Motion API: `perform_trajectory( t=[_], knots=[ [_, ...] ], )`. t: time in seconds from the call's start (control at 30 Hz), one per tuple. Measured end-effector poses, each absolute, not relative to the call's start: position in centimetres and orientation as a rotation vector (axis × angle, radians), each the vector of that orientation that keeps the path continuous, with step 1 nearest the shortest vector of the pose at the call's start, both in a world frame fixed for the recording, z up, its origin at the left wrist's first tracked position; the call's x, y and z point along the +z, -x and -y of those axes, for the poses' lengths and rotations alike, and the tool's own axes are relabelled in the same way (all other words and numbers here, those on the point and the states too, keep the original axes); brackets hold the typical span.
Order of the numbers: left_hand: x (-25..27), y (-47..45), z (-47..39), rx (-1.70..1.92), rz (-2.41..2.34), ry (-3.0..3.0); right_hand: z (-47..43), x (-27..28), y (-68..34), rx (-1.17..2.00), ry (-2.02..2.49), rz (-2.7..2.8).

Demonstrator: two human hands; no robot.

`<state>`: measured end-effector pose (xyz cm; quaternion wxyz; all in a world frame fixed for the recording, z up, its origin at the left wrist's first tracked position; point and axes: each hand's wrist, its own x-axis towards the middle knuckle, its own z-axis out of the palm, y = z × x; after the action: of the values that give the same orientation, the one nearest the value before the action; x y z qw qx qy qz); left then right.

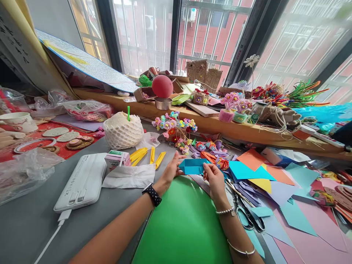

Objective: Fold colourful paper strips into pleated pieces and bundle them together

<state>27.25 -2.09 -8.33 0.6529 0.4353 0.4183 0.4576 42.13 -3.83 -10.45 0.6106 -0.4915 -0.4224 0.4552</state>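
The right hand (214,179) pinches one end of the blue paper (194,167) between thumb and fingers, covering that corner. The left hand (171,172) is at the other end, fingers loosely extended; whether it grips the paper or merely steadies it, I can't quite tell. The paper, creased lengthwise, is held up at the far end of the green mat (184,223), whose near edge is cut off by the frame, as are both forearms.

Right of the mat, the scissors (254,216) lie with their blades partly lost among purple strips (247,192) and overlapping coloured sheets (299,218). On the left, the power bank (82,183) trails a cable (51,242) out of frame. Behind it, the juice box (118,159) partly hides the coconut (123,130). The cup (19,123) sits near the left edge, its print too small to read.
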Motion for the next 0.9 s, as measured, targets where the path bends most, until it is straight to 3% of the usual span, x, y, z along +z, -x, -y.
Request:
perform_trajectory(
  t=[0.33,0.9],
  knots=[
    [-8.7,-27.6,2.5,0.880,-0.915,-1.278,4.1,-9.8,-41.6,1.337,1.010,0.843],
    [-9.2,-27.5,2.5,1.009,-1.013,-1.303,4.0,-10.9,-41.3,1.379,1.057,1.136]
  ],
)
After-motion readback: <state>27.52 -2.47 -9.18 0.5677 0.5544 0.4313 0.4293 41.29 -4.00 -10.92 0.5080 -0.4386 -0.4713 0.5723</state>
